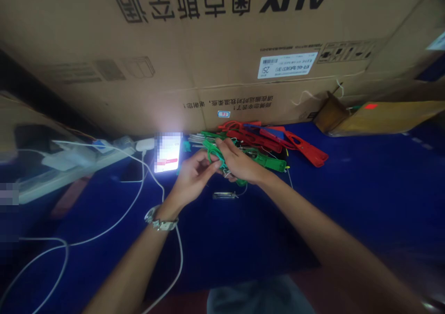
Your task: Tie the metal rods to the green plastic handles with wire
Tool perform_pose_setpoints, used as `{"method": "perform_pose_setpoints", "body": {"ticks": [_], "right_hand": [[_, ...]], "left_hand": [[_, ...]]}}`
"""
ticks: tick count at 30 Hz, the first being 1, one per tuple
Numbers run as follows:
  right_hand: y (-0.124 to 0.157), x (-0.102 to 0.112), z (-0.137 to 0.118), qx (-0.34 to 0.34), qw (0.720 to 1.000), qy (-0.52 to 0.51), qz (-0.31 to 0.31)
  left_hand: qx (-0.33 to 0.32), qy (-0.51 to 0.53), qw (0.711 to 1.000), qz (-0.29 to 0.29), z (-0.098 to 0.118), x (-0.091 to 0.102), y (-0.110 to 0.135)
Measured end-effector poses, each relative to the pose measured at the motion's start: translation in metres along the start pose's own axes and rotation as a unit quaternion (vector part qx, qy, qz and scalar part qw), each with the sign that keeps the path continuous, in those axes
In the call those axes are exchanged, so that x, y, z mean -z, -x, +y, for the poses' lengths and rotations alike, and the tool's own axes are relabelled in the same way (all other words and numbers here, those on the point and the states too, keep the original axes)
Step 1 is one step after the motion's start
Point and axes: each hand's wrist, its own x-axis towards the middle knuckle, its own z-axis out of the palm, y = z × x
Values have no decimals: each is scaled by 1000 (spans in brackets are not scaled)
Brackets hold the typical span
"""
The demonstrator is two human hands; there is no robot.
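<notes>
My left hand [193, 177] pinches the near side of a green plastic piece [209, 146] with thumb and fingers. From the right, my right hand [239, 160] closes over the same piece, its fingers meeting the left ones. White thread or thin wire shows under the fingers, too blurred to follow. Below the hands lies a small clear, tube-like piece [224, 195] on a thin line. Another green plastic piece [274, 163] lies beside my right hand. Behind are several red plastic pieces [306, 149] and thin clear rods [197, 139].
A lit phone [168, 152] leans upright left of the hands. White cables [139, 203] loop across the blue tabletop [351, 189] from a power strip [66, 172]. A large cardboard box [194, 64] walls off the back. A yellow envelope-like packet [389, 119] lies at the right.
</notes>
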Motion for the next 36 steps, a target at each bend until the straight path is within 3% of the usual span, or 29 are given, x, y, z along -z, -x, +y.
{"method": "perform_pose_setpoints", "body": {"ticks": [4,7,13,25,36], "right_hand": [[-1,-1,2,7,1000,3,6],[-1,-3,0,-12,1000,-8,3],[0,-3,-6,-76,986,-119,-85],[3,-3,-2,26,992,-99,-72],[-2,-3,9,130,990,-48,-10]], "left_hand": [[13,-5,1000,14,-3,1,-2],[69,37,997,20,-7,0,-4],[151,138,978,43,-5,-5,-4],[133,174,970,107,-3,-9,-2],[136,164,976,46,4,-13,1]]}}
